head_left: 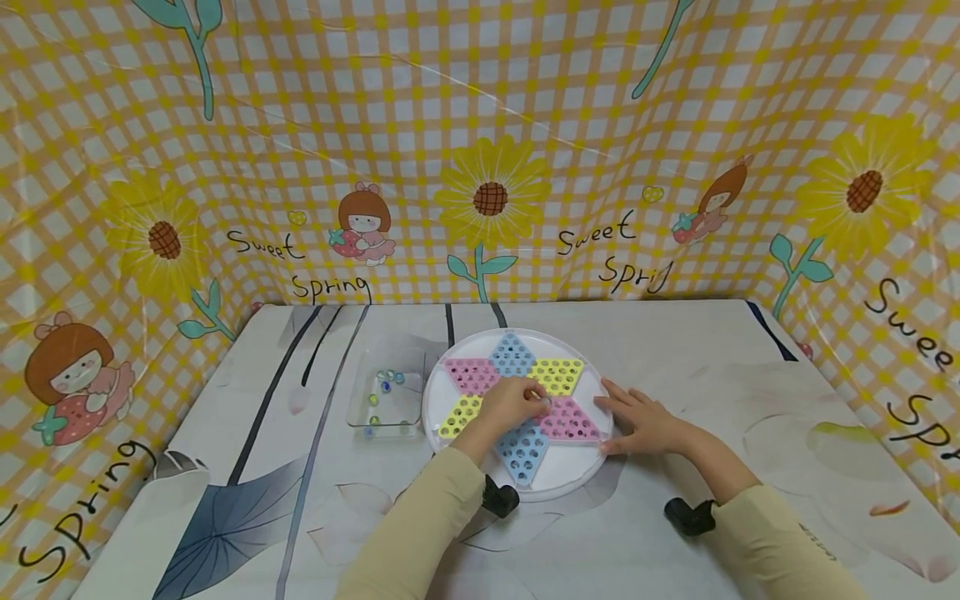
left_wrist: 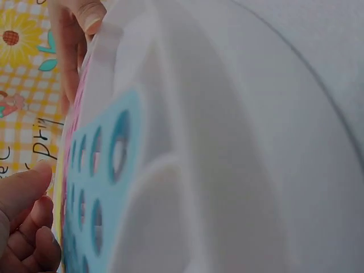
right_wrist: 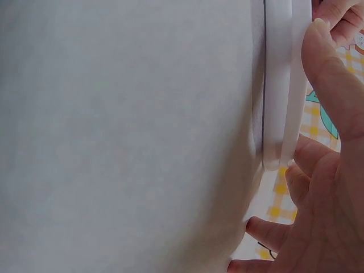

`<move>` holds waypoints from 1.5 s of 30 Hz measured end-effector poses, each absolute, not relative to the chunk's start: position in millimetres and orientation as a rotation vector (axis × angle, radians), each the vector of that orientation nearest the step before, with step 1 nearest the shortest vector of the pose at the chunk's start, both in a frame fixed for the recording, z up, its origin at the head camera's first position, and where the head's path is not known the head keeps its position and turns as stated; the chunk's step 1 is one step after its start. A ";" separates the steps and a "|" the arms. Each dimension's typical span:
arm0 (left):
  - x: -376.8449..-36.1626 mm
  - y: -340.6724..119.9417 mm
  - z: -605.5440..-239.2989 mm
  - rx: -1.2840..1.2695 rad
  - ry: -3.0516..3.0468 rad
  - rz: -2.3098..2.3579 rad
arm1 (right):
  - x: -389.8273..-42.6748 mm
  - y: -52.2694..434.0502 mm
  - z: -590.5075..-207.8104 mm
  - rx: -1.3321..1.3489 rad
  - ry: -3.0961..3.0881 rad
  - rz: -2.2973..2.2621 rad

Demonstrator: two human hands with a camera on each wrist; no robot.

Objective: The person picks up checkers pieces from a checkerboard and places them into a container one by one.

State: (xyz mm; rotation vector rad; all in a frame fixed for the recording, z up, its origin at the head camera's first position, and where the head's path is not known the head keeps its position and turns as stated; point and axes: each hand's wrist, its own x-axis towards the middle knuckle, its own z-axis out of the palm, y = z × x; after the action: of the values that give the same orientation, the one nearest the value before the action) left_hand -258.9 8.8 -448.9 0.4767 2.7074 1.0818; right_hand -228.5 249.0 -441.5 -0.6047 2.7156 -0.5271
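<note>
While our left hand (head_left: 512, 403) pinches a small marble (head_left: 542, 401) over the round star board (head_left: 450, 392) at mid-bench (head_left: 675, 350), our right hand (head_left: 643, 423) lies flat, fingers extended, steadying the board's right rim. A clear tray (head_left: 362, 392) of marbles sits just left.

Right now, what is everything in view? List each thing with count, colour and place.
Round white plastic checkers board: one, star of pink, yellow and blue holed triangles, table centre.
Clear square plastic tray: one, left of the board, several glass marbles inside, blue and green among them.
Table cover: one, white with grey-blue leaf print.
Checked backdrop: yellow and white, sunflowers, three sides.
Wrist cameras: two, black.
Left hand: grip pinching something small over the board's centre.
Right hand: flat on the board's right edge.
</note>
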 end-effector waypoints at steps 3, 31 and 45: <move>-258.5 6.6 -448.2 0.475 2.672 1.163 | -227.8 248.1 -440.7 -0.601 2.718 -0.516; -259.4 -21.6 -429.3 0.429 2.566 1.439 | -226.5 249.1 -441.2 -0.633 2.733 -0.536; -262.2 -40.4 -423.4 0.449 2.619 1.442 | -228.8 252.3 -445.4 -0.634 2.736 -0.544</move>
State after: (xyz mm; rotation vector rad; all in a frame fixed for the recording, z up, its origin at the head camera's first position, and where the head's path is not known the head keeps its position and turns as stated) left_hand -262.2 -40.4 -423.4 0.4489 2.6191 1.4421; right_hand -228.8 252.3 -445.4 -0.6337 2.7361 -0.5435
